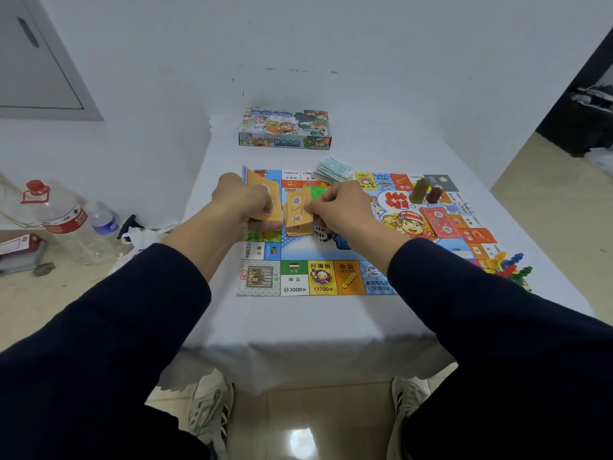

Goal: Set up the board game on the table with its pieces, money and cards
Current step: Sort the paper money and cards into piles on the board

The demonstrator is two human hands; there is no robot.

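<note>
Fingers of both hands are curling around orange cards above the game board.

The counter point(298, 327), draped in white cloth, is carrying the board point(331, 250); on it the left hand point(243, 200) is gripping a stack of orange cards point(265, 197) while the right hand point(345, 207) is pinching one card point(297, 207) over a small pile. Paper money point(333, 171) is lying at the board's far edge, the game box point(285, 129) beyond it, coloured pawns point(507, 267) sitting at the right.
</note>
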